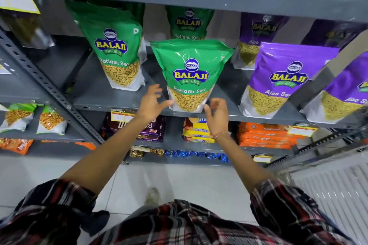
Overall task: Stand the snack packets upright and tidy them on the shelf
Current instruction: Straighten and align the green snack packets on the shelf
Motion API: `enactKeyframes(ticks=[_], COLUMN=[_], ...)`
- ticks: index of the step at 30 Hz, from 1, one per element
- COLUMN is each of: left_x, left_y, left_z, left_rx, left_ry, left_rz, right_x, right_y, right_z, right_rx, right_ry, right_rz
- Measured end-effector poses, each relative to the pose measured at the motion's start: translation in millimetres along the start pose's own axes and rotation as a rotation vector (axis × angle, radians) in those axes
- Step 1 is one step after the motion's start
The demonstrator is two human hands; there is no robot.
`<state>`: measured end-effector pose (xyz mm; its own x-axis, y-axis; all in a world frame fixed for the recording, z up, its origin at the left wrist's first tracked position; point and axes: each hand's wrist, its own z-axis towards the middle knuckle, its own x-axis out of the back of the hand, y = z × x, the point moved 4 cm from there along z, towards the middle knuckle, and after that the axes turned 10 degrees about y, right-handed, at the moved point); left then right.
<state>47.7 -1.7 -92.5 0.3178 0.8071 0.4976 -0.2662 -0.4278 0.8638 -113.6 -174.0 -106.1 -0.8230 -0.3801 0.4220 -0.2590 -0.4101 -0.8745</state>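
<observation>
Plaid sleeves point(65, 203) frame the lower view, both bare forearms reaching up to the shelf point(123, 103). Left hand point(151, 101) is released, fingers spread, its thumb tip touching or just beside the lower left corner of the front green packet point(191, 75). Right hand point(217, 115) is likewise released, fingers loosely curled, just beside the packet's lower right corner; neither hand grasps anything.

That packet stands upright at the shelf's front edge, marked Ratlami Sev. A second green packet point(114, 45) stands to its left, a third point(189, 23) behind it. Purple packets point(286, 79) marked Aloo Sev stand to the right, near but apart.

Judgement: the pouch looks light, its film glossy and likely slippery, the fill brittle. Its gusseted base appears to bear it. Hold is best taken at both lower side edges, with gentle pressure, to avoid crushing the contents or tipping it off the edge.
</observation>
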Motion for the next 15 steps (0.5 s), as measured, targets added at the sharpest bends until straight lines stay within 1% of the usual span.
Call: enactKeyframes(ticks=[1, 2, 3, 5, 6, 7, 8, 9, 10, 11, 12, 13, 15], left_x=[11, 25, 40, 73, 89, 105, 117, 127, 135, 144, 150, 155, 157], left_y=[-7, -16, -24, -41, -49, -56, -61, -66, -71, -75, -77, -77, -76], left_z=[2, 5, 7, 17, 27, 40, 54, 68, 81, 92, 101, 108, 118], left_rx=[0.025, 0.057, 0.088, 0.122, 0.14, 0.188, 0.259, 0.329, 0.366, 0.35, 0.298, 0.232, 0.117], left_ry=[0.048, 0.108, 0.174, 0.333, 0.404, 0.433, 0.418, 0.352, 0.288, 0.228, 0.164, 0.093, -0.04], left_rz=[0.014, 0.021, 0.019, 0.019, 0.024, 0.017, -0.038, -0.081, -0.07, 0.027, 0.126, 0.166, 0.094], right_x=[-1, -7, -20, -56, -75, -95, -114, -131, -148, -164, -178, -190, -210], right_y=[-5, -14, -22, -39, -51, -63, -77, -92, -106, -118, -128, -137, -146], right_z=[-11, -22, -32, -49, -53, -52, -48, -40, -30, -18, -7, 2, 14], right_rx=[0.058, 0.113, 0.149, 0.209, 0.234, 0.217, 0.164, 0.104, 0.062, 0.05, 0.051, 0.046, 0.003], right_ry=[0.024, -0.045, -0.197, -0.586, -0.721, -0.797, -0.819, -0.801, -0.755, -0.695, -0.639, -0.595, -0.54], right_rz=[-0.043, -0.068, -0.068, -0.083, -0.097, -0.093, -0.068, -0.046, -0.036, -0.045, -0.067, -0.093, -0.083])
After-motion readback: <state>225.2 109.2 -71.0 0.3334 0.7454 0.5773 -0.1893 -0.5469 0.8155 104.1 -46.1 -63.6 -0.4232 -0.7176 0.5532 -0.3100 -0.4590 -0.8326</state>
